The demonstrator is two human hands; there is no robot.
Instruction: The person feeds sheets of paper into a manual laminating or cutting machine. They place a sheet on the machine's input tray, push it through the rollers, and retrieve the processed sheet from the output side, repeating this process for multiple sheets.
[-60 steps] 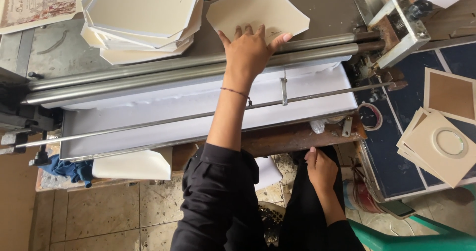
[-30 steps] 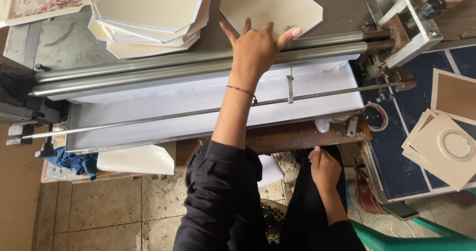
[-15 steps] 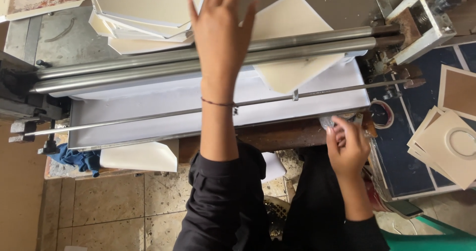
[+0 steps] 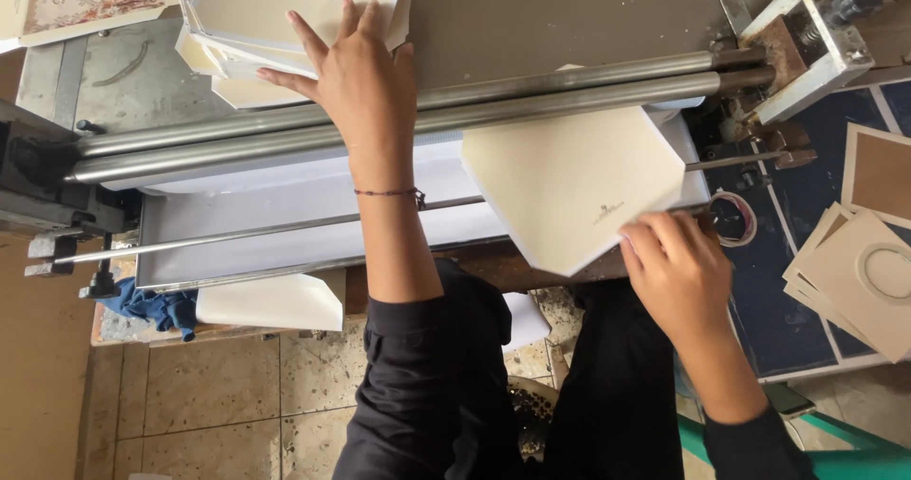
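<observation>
A cream, angular card sheet (image 4: 569,181) sticks out from under the two steel rollers (image 4: 531,101) of a grey machine, over its white tray (image 4: 285,224). My right hand (image 4: 676,267) pinches the sheet's near right edge. My left hand (image 4: 353,77) reaches across the rollers with fingers spread and rests on the near edge of a stack of cream sheets (image 4: 266,10) on the machine's grey top plate (image 4: 569,15).
Brown and cream cut card pieces (image 4: 868,262) lie on a dark blue surface at the right, beside a tape roll (image 4: 731,216). A thin rod (image 4: 256,233) crosses the tray. A blue rag (image 4: 152,304) and another cream sheet (image 4: 275,302) hang below it, above a tiled floor.
The cream sheet has come through the rollers toward me. My left hand moved left from it onto the stack. My right hand rose from my lap and took the sheet's edge.
</observation>
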